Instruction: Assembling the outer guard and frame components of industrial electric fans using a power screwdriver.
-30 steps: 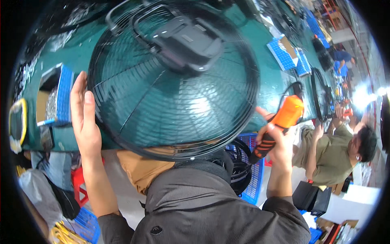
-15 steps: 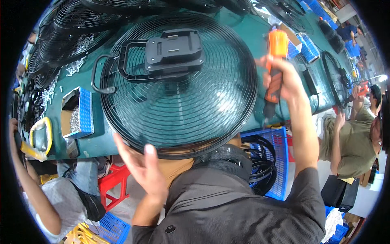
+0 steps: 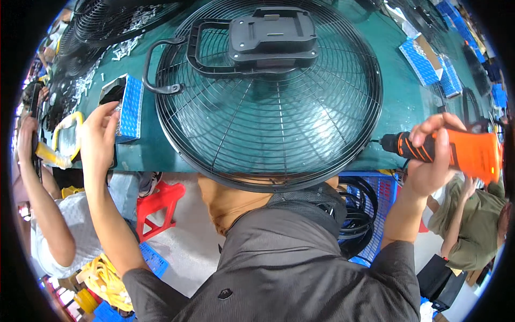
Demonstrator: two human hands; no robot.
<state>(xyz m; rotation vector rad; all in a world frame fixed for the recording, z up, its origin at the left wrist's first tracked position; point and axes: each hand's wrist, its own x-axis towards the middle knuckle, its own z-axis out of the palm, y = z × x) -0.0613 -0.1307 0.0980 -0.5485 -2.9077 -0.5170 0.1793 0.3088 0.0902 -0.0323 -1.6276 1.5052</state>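
The fan [image 3: 279,102] lies on the green table [image 3: 145,155], overhanging its near edge, dark housing [image 3: 273,45] uppermost. The right hand [image 3: 429,172] grasps an orange power screwdriver [image 3: 475,153], its tip near the fan's right rim. The left hand [image 3: 97,134] is at the blue box [image 3: 130,110]; whether it grips anything cannot be told. A red stool [image 3: 155,206] stands on the floor.
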